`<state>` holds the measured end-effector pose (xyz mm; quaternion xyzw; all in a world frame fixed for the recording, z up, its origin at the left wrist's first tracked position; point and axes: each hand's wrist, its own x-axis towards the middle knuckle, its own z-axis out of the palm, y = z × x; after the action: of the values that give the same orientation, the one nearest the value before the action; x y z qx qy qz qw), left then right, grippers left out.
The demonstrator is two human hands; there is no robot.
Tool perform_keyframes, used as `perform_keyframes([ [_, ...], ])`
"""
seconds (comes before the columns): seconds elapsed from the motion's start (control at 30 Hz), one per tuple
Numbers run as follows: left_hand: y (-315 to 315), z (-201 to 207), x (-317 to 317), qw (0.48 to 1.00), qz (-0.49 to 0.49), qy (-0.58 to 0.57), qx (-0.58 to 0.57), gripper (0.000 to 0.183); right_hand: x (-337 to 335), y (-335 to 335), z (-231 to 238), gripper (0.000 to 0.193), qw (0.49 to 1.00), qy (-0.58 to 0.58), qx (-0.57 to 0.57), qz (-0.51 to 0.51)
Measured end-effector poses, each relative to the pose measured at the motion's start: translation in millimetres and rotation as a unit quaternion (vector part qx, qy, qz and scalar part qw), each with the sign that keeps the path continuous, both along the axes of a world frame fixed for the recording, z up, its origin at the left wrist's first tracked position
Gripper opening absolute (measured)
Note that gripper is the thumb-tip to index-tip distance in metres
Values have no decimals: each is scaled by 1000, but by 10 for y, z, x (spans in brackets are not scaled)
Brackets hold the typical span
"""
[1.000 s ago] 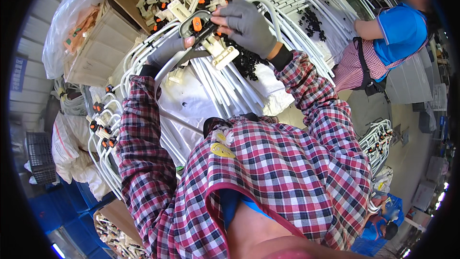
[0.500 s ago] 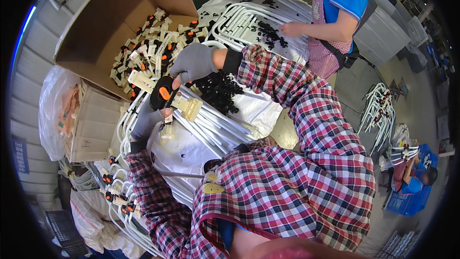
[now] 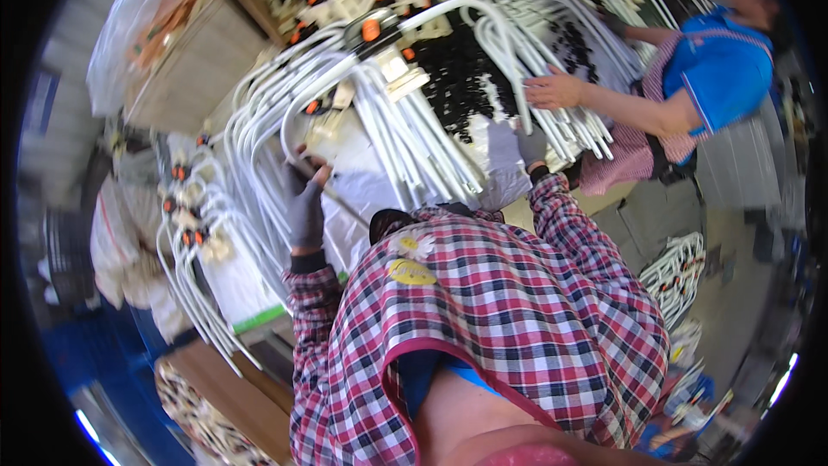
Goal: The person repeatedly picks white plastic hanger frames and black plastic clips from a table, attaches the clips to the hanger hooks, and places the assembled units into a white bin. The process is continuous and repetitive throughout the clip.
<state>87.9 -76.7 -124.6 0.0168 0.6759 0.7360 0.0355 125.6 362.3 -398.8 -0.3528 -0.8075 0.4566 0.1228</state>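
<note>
In the head view, the gloved left hand (image 3: 305, 204) has its thumb and fingers curled around one leg of a bent white tube frame (image 3: 448, 5), whose top arches beyond and between the two sets of fingers. The right hand (image 3: 531, 147) is at the lower end of the other leg, but blur hides the tips, so whether its fingers pinch the tube cannot be told. A black lock with an orange knob (image 3: 371, 30) sits on the arch, ahead of the left fingers, and a cream bracket (image 3: 405, 84) hangs just below it. Stacked white tubes (image 3: 405, 142) lie between the hands on the counter (image 3: 366, 188). The frame could snag there if a leg dips among them. A loose right grasp might let the frame swing, since the lock probably weights its middle. A co-worker's hand (image 3: 553, 89) is just beyond the right fingers, so a sideways push could knock it, and the heap of small black parts (image 3: 448, 56) beyond could scatter if the bracket swept through
</note>
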Motion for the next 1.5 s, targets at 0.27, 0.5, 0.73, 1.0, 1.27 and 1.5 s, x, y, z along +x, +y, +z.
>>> perform_keyframes([
  [0.27,-90,1062,710,697,386,496,-345,78,-761,-953,1620,43,917,192,-271,222],
  [0.5,-100,836,716,896,196,322,-234,85,209,-2718,2747,46,575,208,3,791],
  [0.73,-2284,-293,1114,737,438,28,-514,48,2,-2636,2381,45,693,-99,30,714],
  [1.0,-2615,-1026,1150,689,263,-144,-660,47,-29,-2647,1869,39,718,-52,-50,692],
  [1.27,-4050,-1490,1067,648,512,-13,-563,61,50,-2671,1754,35,784,-147,-52,601],
  [1.5,-5469,-1430,412,750,638,43,-168,21,71,-2548,1771,33,825,-149,-11,545],
])
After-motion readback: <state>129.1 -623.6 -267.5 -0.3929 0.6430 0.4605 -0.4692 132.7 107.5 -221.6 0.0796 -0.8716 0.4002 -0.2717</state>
